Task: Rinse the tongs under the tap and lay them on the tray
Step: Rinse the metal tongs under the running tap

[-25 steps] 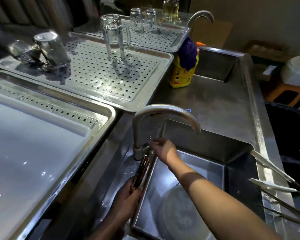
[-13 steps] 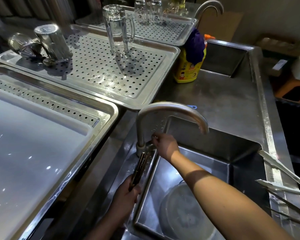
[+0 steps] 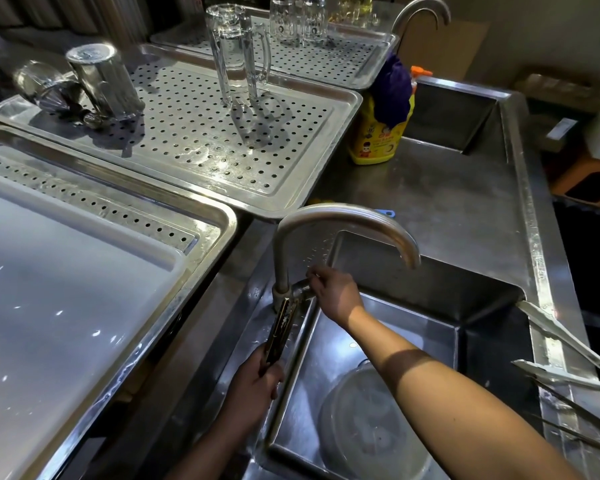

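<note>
The steel counter (image 3: 458,216) carries perforated trays (image 3: 201,147); a yellow bottle (image 3: 374,140) stands beside them.

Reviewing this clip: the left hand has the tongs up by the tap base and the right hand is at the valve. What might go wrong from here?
The tongs lie over the sink's left rim, not under the spout, so the water may miss them. The left hand grips only their lower end; once wet they might slip into the basin. The right hand on the valve may open it hard and splash the glass mug drying on the perforated tray.
</note>
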`<state>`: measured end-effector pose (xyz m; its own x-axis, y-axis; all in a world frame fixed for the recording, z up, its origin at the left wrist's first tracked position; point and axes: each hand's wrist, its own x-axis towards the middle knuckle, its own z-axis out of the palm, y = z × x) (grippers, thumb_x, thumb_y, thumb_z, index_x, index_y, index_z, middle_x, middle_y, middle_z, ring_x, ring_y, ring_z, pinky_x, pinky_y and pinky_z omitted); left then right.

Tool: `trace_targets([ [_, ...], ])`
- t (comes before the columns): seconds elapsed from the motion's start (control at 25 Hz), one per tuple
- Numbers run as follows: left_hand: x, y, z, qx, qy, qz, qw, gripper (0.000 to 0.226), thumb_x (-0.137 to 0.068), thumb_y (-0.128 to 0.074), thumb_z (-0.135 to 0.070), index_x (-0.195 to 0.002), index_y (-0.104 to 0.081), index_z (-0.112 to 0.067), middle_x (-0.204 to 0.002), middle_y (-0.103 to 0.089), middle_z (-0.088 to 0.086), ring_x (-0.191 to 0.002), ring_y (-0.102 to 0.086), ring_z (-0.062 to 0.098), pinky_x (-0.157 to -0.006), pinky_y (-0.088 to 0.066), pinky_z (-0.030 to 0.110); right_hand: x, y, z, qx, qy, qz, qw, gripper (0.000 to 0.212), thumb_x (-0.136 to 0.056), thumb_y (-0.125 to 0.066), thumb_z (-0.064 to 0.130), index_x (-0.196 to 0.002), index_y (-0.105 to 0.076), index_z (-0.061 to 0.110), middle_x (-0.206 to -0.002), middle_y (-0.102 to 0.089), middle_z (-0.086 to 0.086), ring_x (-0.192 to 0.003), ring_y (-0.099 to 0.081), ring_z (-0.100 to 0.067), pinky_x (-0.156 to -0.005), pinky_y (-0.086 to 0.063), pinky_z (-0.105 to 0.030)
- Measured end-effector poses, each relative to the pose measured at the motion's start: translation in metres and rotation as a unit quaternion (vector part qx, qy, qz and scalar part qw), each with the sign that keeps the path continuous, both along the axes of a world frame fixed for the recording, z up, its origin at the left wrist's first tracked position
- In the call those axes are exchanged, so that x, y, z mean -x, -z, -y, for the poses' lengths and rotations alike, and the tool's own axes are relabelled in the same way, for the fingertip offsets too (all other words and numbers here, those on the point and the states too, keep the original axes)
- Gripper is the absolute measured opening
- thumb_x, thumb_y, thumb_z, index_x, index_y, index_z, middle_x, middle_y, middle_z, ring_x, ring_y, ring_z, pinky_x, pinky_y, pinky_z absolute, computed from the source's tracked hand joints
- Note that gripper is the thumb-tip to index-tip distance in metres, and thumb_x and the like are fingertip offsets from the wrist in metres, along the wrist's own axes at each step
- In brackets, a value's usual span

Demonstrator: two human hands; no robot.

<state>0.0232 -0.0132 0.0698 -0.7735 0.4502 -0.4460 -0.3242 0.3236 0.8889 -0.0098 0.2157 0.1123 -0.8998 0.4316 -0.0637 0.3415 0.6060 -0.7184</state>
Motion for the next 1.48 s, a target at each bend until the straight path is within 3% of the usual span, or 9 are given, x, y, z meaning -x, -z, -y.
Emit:
trace_targets([
  [0.16, 0.002, -0.002, -0.003, 0.007, 0.004, -0.004, 1.0, 0.02, -0.074, -0.06, -0.048, -0.085, -0.063, -0.031, -0.063, -0.057, -0.003, -0.053, -0.051, 0.01, -0.052, -0.041, 0.028, -0.004, 0.004, -0.001, 0.017, 0.001, -0.023, 1.0, 0.02, -0.1, -0.053, 0.02, -0.107, -0.07, 0.01, -0.094, -0.072, -0.015, -0.085, -0.066, -0.031, -0.072, -0.047, -0.035],
  [0.36, 0.006, -0.009, -0.008, -0.003, 0.009, -0.01, 1.0, 0.007, -0.081, -0.058, -0.036, -0.084, -0.064, -0.033, -0.06, -0.057, -0.005, -0.05, -0.05, 0.007, -0.045, -0.04, 0.02, -0.004, 0.007, -0.002, 0.028, -0.001, -0.021, 0.999, 0.022, -0.101, -0.053, 0.019, -0.107, -0.07, 0.009, -0.093, -0.072, -0.016, -0.085, -0.066, -0.031, -0.075, -0.05, -0.038],
  [0.6, 0.008, -0.011, -0.011, -0.013, -0.001, -0.018, 1.0, 0.005, -0.081, -0.058, -0.032, -0.083, -0.063, -0.031, -0.061, -0.057, -0.005, -0.049, -0.049, 0.009, -0.044, -0.039, 0.02, -0.005, 0.009, -0.005, 0.046, 0.001, -0.018, 0.999, 0.023, -0.101, -0.053, 0.02, -0.113, -0.07, 0.01, -0.099, -0.074, -0.013, -0.089, -0.067, -0.026, -0.072, -0.043, -0.027],
  [0.72, 0.008, -0.012, -0.01, -0.013, 0.001, -0.021, 1.0, 0.008, -0.08, -0.058, -0.035, -0.084, -0.063, -0.03, -0.061, -0.057, -0.005, -0.048, -0.05, 0.008, -0.043, -0.039, 0.02, -0.005, 0.009, -0.004, 0.053, 0.005, -0.021, 0.998, 0.023, -0.101, -0.054, 0.02, -0.113, -0.071, 0.01, -0.101, -0.074, -0.013, -0.092, -0.068, -0.027, -0.076, -0.047, -0.03],
  [0.88, 0.007, -0.017, -0.011, 0.0, 0.004, -0.035, 0.999, 0.005, -0.08, -0.058, -0.035, -0.079, -0.062, -0.034, -0.062, -0.059, -0.004, -0.049, -0.053, 0.007, -0.044, -0.041, 0.02, -0.005, 0.009, -0.004, 0.065, 0.009, -0.013, 0.998, 0.026, -0.101, -0.053, 0.024, -0.118, -0.07, 0.012, -0.11, -0.074, -0.013, -0.101, -0.067, -0.027, -0.083, -0.049, -0.032],
  [1.08, 0.005, -0.022, -0.013, 0.0, 0.016, -0.029, 0.999, 0.007, -0.079, -0.058, -0.037, -0.081, -0.064, -0.033, -0.061, -0.059, -0.003, -0.052, -0.053, 0.009, -0.045, -0.04, 0.023, -0.016, 0.011, -0.005, 0.079, 0.012, 0.03, 0.996, 0.038, -0.1, -0.055, 0.037, -0.131, -0.063, 0.017, -0.124, -0.071, -0.009, -0.114, -0.065, -0.025, -0.081, -0.041, -0.024],
  [1.2, 0.004, -0.024, -0.014, -0.002, 0.016, -0.03, 0.999, 0.007, -0.084, -0.059, -0.033, -0.084, -0.065, -0.036, -0.061, -0.061, -0.002, -0.052, -0.054, 0.009, -0.046, -0.04, 0.024, -0.016, 0.006, -0.006, 0.103, 0.013, 0.037, 0.994, 0.043, -0.097, -0.058, 0.042, -0.133, -0.062, 0.019, -0.123, -0.071, -0.009, -0.114, -0.066, -0.025, -0.084, -0.047, -0.027],
  [1.32, 0.004, -0.025, -0.015, 0.001, 0.014, -0.039, 0.999, 0.018, -0.094, -0.059, -0.021, -0.084, -0.065, -0.035, -0.062, -0.063, -0.001, -0.055, -0.056, 0.012, -0.048, -0.041, 0.028, -0.001, 0.0, -0.004, 0.09, 0.0, 0.055, 0.994, 0.045, -0.099, -0.055, 0.04, -0.138, -0.059, 0.017, -0.135, -0.065, -0.01, -0.122, -0.061, -0.026, -0.1, -0.047, -0.032],
  [1.48, 0.004, -0.028, -0.018, 0.008, 0.022, -0.058, 0.998, 0.018, -0.095, -0.058, -0.017, -0.084, -0.064, -0.029, -0.063, -0.061, 0.001, -0.054, -0.056, 0.012, -0.048, -0.042, 0.027, 0.008, 0.004, -0.003, 0.042, -0.006, 0.044, 0.998, 0.03, -0.103, -0.05, 0.026, -0.12, -0.069, 0.01, -0.121, -0.071, -0.016, -0.113, -0.064, -0.032, -0.094, -0.048, -0.037],
])
